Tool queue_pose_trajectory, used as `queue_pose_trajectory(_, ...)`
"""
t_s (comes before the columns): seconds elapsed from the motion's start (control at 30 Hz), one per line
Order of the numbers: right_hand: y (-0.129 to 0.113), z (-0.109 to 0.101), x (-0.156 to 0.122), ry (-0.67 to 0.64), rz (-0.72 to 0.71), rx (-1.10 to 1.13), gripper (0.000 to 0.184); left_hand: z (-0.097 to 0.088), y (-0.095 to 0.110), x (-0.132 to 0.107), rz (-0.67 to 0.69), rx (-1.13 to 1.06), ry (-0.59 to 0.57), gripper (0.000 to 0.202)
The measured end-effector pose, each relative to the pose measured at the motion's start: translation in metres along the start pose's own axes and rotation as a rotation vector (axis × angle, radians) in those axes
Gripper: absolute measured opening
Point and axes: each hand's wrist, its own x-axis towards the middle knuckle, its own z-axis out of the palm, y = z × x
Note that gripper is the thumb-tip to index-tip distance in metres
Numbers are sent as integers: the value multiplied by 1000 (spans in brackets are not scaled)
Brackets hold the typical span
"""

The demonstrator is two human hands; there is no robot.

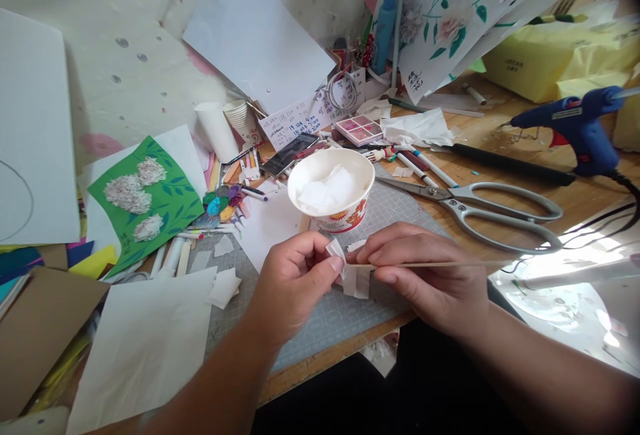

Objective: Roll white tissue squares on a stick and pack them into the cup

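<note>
My left hand is closed, its thumb and fingers pinching a small piece of white paper just above the grey cutting mat. My right hand is closed too, holding a thin wooden stick that runs off to the right and presses against the same paper. The two hands meet at the paper. Just behind them stands a white paper bowl with red print, filled with white paper scraps.
Large metal scissors lie right of the bowl. A blue glue gun stands at the far right. A green card with white flowers, pens, paper cups, a pink palette and loose sheets crowd the desk.
</note>
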Motion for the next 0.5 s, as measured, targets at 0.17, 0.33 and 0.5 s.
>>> queue_pose_trajectory(0.17,-1,0,0,-37,-25,8,10,3,4,0,26,77,33,13)
queue_pose_trajectory(0.33,-2,-1,1,-76,-61,-67,12,3,5,0,42,103,43,13)
queue_pose_trajectory(0.5,-2,-1,2,-58,-51,-93,16,0,0,0,36,27,25,13)
